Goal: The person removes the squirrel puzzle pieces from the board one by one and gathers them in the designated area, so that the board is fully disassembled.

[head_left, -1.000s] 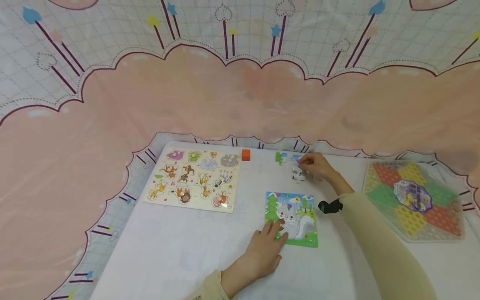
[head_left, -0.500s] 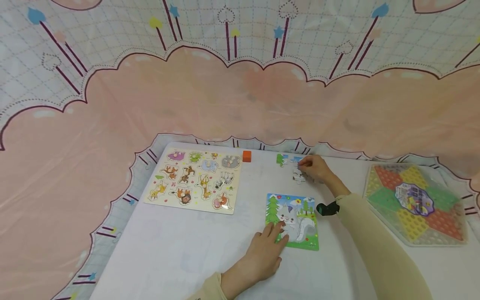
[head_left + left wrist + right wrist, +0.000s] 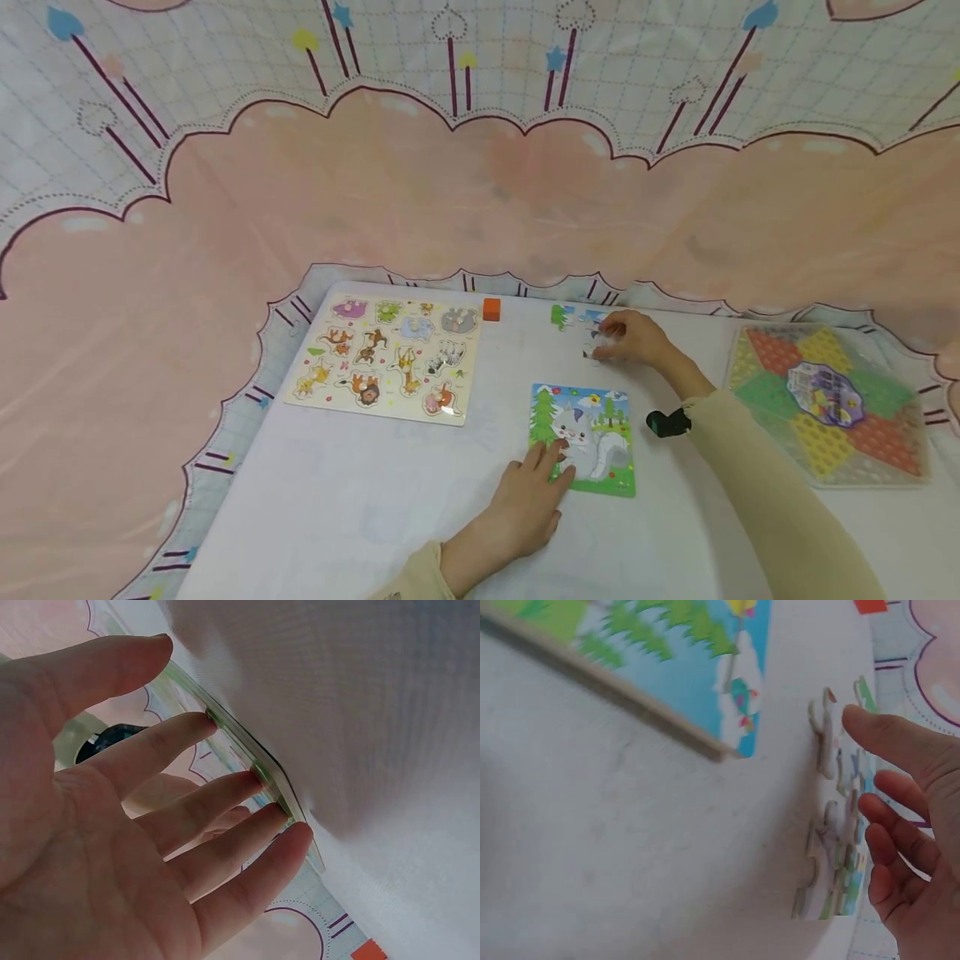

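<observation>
A square squirrel picture board (image 3: 600, 454) lies flat in front of the person. The left hand (image 3: 525, 508) rests on its lower left part. In the left wrist view that hand's fingers (image 3: 180, 802) are spread, with the fingertips at the board. Farther back, the right hand (image 3: 637, 342) reaches over a small group of jigsaw pieces (image 3: 592, 317). In the right wrist view its thumb touches the edge of a grey-and-white piece (image 3: 827, 739), while the other fingers bend loosely beside joined pieces (image 3: 825, 859). The palm side hides part of the group in the head view.
To the left lies an animal knob puzzle (image 3: 386, 358), with a small orange cube (image 3: 491, 309) beside its far corner. A hexagonal checkers board (image 3: 825, 400) sits at the right, beyond the right sleeve (image 3: 780, 492). Patterned cloth (image 3: 480, 192) rises behind the white table.
The right hand has gone from pinching at the upper jigsaw pieces to spreading its thumb and fingers over them. The left hand has stayed on the squirrel board.
</observation>
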Tool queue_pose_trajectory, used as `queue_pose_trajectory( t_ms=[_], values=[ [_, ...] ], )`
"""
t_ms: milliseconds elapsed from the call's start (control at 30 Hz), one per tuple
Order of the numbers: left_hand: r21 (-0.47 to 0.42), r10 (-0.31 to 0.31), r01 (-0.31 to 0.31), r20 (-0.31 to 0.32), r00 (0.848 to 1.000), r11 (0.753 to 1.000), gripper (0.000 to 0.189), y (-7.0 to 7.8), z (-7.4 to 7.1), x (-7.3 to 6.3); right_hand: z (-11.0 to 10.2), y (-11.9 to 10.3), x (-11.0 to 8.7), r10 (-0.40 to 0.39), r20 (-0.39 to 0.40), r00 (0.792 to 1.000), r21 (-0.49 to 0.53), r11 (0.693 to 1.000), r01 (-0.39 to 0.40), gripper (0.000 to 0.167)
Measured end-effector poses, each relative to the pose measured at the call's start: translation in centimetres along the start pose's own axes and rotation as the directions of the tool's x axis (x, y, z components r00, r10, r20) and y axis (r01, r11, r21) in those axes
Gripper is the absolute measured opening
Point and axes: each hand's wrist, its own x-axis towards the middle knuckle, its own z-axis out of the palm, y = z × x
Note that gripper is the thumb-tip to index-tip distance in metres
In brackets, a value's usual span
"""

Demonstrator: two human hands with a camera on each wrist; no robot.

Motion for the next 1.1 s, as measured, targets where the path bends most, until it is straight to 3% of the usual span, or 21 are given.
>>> queue_pose_trajectory(
  t_ms=[200,700,933,1100],
  values=[
    [0.017,0.010,-0.009,-0.005,1.000,1.000,0.054,-0.1,0.0,0.1,0.6,-0.1,-0.6,0.041,0.011,0.999,-0.081,0.996,-0.040,0.055],
    [0.027,0.005,-0.005,0.000,1.000,1.000,0.055,0.0,0.1,0.1,1.0,0.3,-1.1,0.062,-0.023,0.998,-0.046,0.997,-0.063,0.053],
    [0.018,-0.001,0.001,0.001,1.000,1.000,0.056,0.0,0.1,0.0,1.1,-0.6,-2.1,-0.039,-0.109,0.993,-0.045,0.998,0.034,0.034],
    [0.010,0.000,0.000,-0.004,1.000,1.000,0.055,0.0,0.2,-0.1,2.6,-2.8,-4.1,-0.172,-0.048,0.984,-0.015,0.985,0.172,0.019]
  ],
)
